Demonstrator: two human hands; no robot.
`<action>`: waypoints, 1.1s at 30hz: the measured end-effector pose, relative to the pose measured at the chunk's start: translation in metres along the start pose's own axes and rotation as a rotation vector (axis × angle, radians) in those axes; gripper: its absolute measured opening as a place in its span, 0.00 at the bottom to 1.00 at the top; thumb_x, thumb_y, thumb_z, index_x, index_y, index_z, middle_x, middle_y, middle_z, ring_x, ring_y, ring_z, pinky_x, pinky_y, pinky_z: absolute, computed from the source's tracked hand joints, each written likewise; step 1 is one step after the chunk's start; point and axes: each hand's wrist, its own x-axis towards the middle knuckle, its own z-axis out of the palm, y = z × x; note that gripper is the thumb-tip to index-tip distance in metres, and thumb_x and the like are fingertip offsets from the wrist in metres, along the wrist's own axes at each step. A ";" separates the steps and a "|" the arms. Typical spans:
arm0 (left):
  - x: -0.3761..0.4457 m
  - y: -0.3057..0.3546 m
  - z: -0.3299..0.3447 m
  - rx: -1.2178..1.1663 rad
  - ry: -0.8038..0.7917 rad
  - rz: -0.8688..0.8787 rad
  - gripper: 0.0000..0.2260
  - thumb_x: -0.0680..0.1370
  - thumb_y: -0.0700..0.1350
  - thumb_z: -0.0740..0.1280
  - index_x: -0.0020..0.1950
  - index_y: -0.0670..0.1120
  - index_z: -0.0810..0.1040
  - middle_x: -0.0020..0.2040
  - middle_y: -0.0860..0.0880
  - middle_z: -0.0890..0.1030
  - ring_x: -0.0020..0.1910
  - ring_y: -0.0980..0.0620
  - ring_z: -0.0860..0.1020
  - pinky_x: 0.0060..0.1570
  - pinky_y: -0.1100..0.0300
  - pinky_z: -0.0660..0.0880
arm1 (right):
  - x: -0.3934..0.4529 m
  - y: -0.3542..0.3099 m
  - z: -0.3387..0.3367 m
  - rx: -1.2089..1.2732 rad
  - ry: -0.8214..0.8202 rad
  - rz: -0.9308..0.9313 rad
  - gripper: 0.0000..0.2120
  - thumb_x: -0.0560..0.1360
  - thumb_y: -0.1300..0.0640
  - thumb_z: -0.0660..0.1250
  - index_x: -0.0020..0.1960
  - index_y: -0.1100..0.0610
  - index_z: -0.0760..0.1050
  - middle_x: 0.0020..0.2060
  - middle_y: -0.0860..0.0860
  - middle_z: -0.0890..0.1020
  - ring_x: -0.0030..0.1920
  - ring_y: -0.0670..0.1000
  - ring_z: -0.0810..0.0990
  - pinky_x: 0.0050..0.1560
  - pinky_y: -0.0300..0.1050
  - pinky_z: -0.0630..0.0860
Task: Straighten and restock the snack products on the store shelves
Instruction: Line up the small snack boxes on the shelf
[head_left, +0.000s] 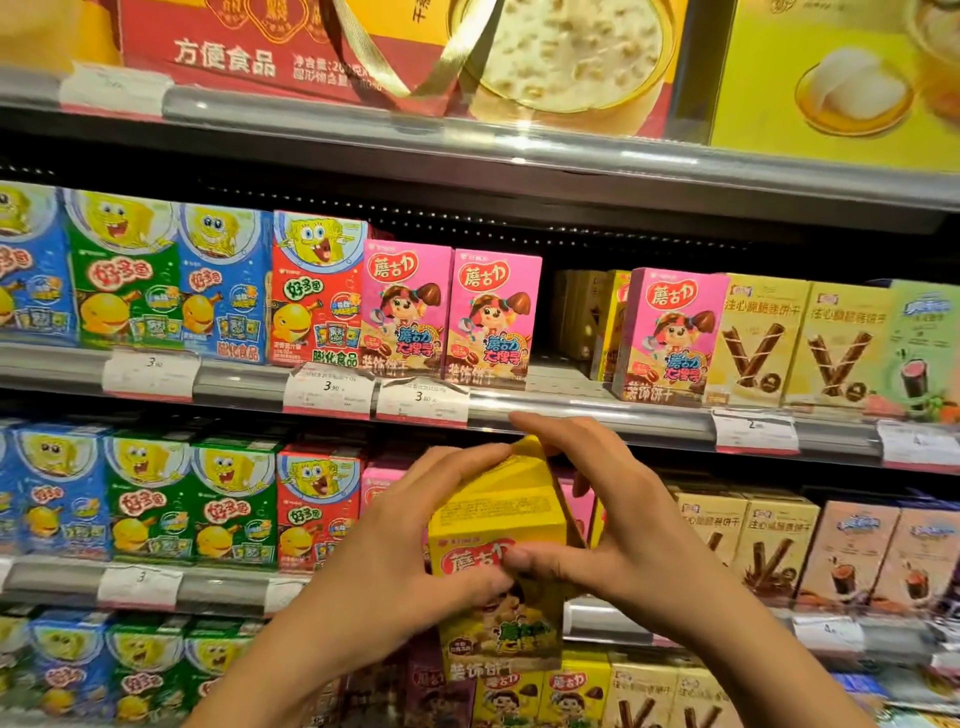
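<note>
I hold a yellow snack box (496, 525) in front of the shelves, just below the middle shelf's rail. My left hand (395, 551) grips its left side, thumb on the front. My right hand (613, 525) grips the right side, fingers curled over the top corner and thumb on the front label. On the middle shelf (582, 408) two pink boxes (449, 312) stand side by side. A gap (569, 332) lies to their right, with yellow boxes (608, 322) set back in it. A third pink box (667, 335) stands right of the gap.
Blue, green and red cartoon snack boxes (171, 280) fill the left of the shelves. Beige wafer-stick boxes (800, 343) stand at the right. Large gift boxes (395, 52) sit on the top shelf. Price tags (421, 400) hang along the rails. Lower shelves hold more yellow boxes (540, 696).
</note>
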 end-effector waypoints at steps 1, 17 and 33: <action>0.000 0.000 0.000 -0.008 -0.008 0.007 0.35 0.71 0.50 0.79 0.74 0.65 0.68 0.69 0.64 0.72 0.68 0.64 0.71 0.59 0.75 0.67 | 0.001 -0.001 0.000 0.001 -0.010 -0.004 0.35 0.71 0.34 0.72 0.74 0.38 0.66 0.62 0.38 0.73 0.63 0.40 0.72 0.57 0.31 0.69; 0.007 -0.012 0.008 -0.196 0.147 -0.077 0.23 0.65 0.51 0.80 0.54 0.62 0.74 0.67 0.68 0.75 0.57 0.59 0.82 0.51 0.61 0.81 | 0.010 0.014 -0.034 -0.045 0.022 0.063 0.12 0.80 0.41 0.63 0.62 0.40 0.75 0.52 0.39 0.81 0.51 0.46 0.82 0.45 0.42 0.80; 0.034 -0.069 -0.026 0.233 0.140 -0.101 0.32 0.70 0.74 0.62 0.71 0.63 0.65 0.77 0.65 0.62 0.77 0.64 0.57 0.68 0.63 0.61 | 0.078 0.009 -0.156 -0.315 0.127 0.013 0.22 0.73 0.55 0.70 0.67 0.46 0.75 0.56 0.46 0.81 0.57 0.47 0.81 0.45 0.48 0.85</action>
